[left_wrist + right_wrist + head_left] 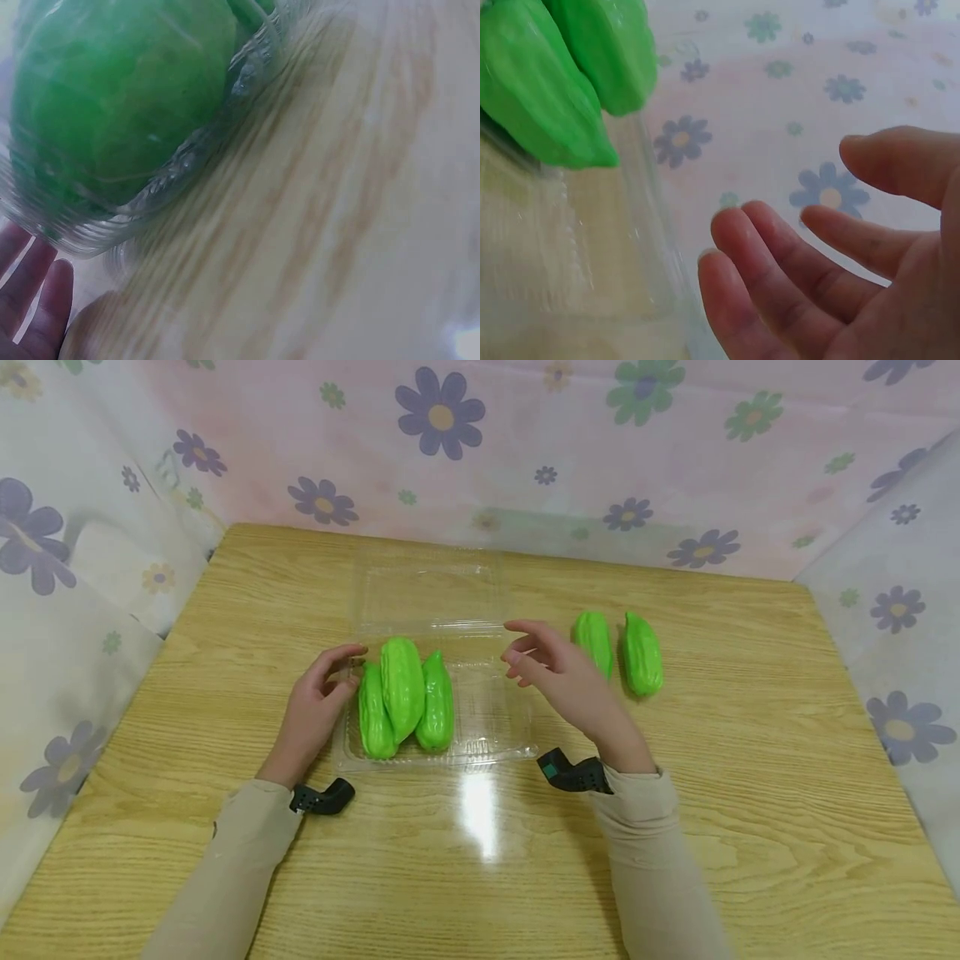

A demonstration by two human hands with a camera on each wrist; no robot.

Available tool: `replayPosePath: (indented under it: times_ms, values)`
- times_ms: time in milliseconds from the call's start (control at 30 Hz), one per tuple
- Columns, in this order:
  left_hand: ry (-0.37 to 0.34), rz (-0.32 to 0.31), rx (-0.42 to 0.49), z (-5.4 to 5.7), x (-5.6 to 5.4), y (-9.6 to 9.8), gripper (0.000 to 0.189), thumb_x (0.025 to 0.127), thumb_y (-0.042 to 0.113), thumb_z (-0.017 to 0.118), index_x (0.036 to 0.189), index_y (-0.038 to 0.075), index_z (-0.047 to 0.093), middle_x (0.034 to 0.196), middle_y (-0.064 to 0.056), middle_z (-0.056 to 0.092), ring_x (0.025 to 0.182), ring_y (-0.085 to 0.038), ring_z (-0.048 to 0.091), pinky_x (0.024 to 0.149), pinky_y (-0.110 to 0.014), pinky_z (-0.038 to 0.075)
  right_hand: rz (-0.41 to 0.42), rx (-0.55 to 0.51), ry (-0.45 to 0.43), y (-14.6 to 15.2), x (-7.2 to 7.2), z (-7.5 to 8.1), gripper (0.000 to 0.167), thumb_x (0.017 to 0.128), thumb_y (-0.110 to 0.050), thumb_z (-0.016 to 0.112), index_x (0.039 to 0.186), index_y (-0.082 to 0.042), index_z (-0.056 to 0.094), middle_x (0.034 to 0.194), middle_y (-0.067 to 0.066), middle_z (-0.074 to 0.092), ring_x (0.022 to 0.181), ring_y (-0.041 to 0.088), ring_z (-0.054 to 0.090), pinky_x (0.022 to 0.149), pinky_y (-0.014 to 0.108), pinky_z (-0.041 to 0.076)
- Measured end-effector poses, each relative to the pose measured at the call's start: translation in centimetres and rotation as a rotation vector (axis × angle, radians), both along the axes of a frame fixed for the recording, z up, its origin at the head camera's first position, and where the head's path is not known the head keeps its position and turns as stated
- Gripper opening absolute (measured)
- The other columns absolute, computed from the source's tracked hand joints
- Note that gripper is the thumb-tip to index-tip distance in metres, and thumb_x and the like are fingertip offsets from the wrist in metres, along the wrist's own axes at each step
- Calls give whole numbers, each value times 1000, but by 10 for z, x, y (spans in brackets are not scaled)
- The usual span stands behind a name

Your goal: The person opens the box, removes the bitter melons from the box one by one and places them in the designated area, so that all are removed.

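A clear plastic clamshell box lies on the table with its lid folded back. In its left half are three glossy green, ridged vegetables resembling bitter melons; the middle one partly overlaps the left one, and the right one points away. My left hand is at the box's left side, fingers loosely bent; its fingertips show by the box wall in the left wrist view. Over the box's right edge hovers my right hand, holding nothing, its fingers relaxed and spread.
Two more green vegetables, one left and one right, lie on the table beyond my right hand. The wooden table is bordered by flowered cloth at the back and sides. A dark wrist camera is strapped to each wrist.
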State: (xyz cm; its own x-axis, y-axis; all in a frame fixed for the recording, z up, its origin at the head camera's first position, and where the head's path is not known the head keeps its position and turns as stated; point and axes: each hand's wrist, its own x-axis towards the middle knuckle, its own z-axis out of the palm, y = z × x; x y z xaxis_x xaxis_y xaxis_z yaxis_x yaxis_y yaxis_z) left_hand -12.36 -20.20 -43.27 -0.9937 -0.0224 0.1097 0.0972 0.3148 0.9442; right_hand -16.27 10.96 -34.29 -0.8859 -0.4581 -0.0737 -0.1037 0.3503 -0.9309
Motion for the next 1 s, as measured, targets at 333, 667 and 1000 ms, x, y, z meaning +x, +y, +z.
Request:
replayPosePath:
  times_ms: [333, 667, 1000]
  values:
    - [32, -10, 43, -1, -1, 1, 35, 90, 10, 50, 124, 19, 51, 122, 2, 51, 112, -13, 46, 89, -29, 39, -3, 49, 61, -30, 10, -9, 45, 89, -37, 51, 131, -26, 39, 114, -7, 50, 104, 12, 48, 86, 34, 41]
    - [1, -15, 47, 21, 8, 8, 36, 89, 3, 47, 125, 8, 48, 124, -7, 49, 113, -18, 45, 91, -34, 38, -37, -75, 62, -65, 36, 10, 51, 90, -10, 50, 136, -3, 30, 124, 14, 41, 112, 31, 43, 90, 38, 40]
    - [7, -22, 48, 26, 10, 9, 37, 89, 3, 47, 126, 6, 48, 125, -8, 49, 114, -21, 44, 89, -33, 39, -83, -141, 112, -86, 50, 5, 54, 89, -6, 51, 136, 0, 26, 127, 18, 37, 115, 33, 39, 91, 43, 38]
